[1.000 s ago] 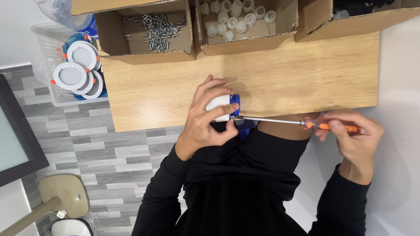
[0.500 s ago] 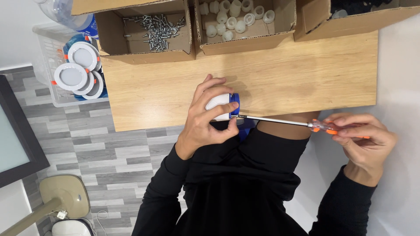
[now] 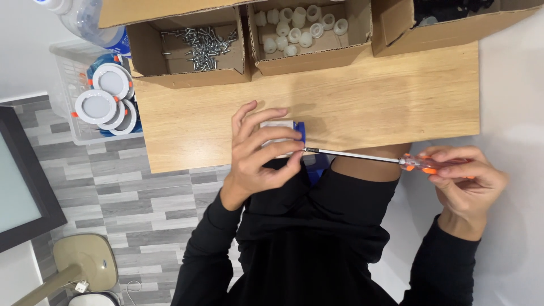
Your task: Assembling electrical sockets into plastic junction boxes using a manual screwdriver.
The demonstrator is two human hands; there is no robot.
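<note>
At the near edge of the wooden table (image 3: 368,96), head view, the left hand (image 3: 258,156) was curled tight around one small white and blue part (image 3: 286,131), fingers wrapped over its top so most of it was hidden. That part sat just off the table edge, above the person's lap. One screwdriver (image 3: 385,160) with a clear and orange handle lay nearly level, its long metal shaft running from right to left, tip touching the part's right side by the left fingertips. The right hand (image 3: 462,178) pinched the handle with thumb and fingers closed on it, well apart from the left hand, out past the table's right end.

Three open cardboard boxes stood in a row along the far edge of the table. The left box (image 3: 147,51) held a loose heap of metal screws (image 3: 205,44), too many and too small to count. The middle box (image 3: 306,59) held small white cap-like pieces (image 3: 297,31), roughly a dozen visible. The right box (image 3: 447,31) held dark items, not clear what they were.

Left of the table a clear plastic bin (image 3: 65,73) held round white light fittings (image 3: 96,106) with orange clips, three discs visible, stacked and overlapping. One clear plastic bottle (image 3: 85,22) lay beyond the bin. Lower left showed grey plank flooring (image 3: 113,192), one dark framed panel (image 3: 22,181) and one beige base (image 3: 85,260).
</note>
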